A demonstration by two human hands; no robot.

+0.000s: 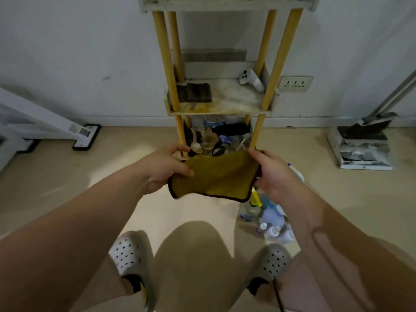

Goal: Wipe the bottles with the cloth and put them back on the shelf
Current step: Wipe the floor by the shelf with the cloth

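Observation:
A mustard-yellow cloth (216,176) with a dark hem is stretched between my two hands in front of the shelf. My left hand (166,167) pinches its left edge and my right hand (272,174) grips its right edge. Several bottles (267,219) stand clustered on the floor at the lower right, partly hidden behind my right forearm; one has a yellow sprayer. The narrow shelf unit (225,102) with yellow posts stands against the wall. Its middle board carries a white spray bottle (251,79) lying down and a dark block (194,92).
The lowest shelf level holds wooden spoons and clutter (216,138). A dustpan with a broom (362,145) stands at the right wall, under a wall socket (295,84). A white frame with black feet (85,137) stands at left. My feet in perforated clogs (128,253) are below.

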